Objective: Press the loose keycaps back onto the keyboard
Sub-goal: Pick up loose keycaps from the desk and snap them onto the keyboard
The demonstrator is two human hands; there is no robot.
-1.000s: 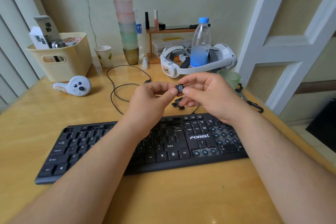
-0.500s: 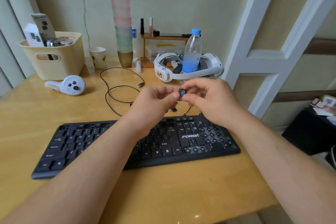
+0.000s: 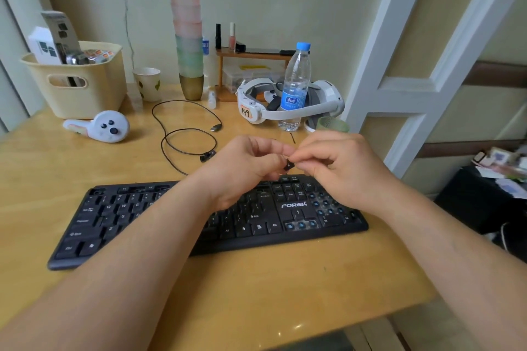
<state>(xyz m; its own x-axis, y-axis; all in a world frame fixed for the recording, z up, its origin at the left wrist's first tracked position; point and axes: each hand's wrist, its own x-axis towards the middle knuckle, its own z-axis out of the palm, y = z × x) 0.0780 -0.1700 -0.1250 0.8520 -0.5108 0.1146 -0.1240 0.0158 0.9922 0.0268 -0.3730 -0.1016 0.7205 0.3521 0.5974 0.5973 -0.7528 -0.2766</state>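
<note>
Black plastic keycap (image 3: 289, 165) sits pinched between our left hand (image 3: 247, 171) and right hand (image 3: 339, 169), above the black keyboard (image 3: 182, 225) on the wooden desk (image 3: 256, 288). Blue bare switches (image 3: 301, 225) on its right side show we have many caps left.

Keyboard (image 3: 176, 225): before you, matt black plastic, keys faintly sheened; several bare switch sockets show blue.
Keycap (image 3: 289, 165): small, black plastic, pinched between your fingertips.
Table (image 3: 256, 279): glossy varnished wood, honey-yellow — window light glares off it.
Basket (image 3: 94, 94): smooth cream plastic.
Stacked cups (image 3: 186, 37): frosted, translucent plastic in pink and green.
Water bottle (image 3: 295, 85): clear plastic, glossy blue label, blue cap.
Headset (image 3: 285, 111): smooth white plastic.
Paper cup (image 3: 148, 84): matt printed paper.
Cable (image 3: 182, 134): thin black, rubbery — metal plug.
</note>
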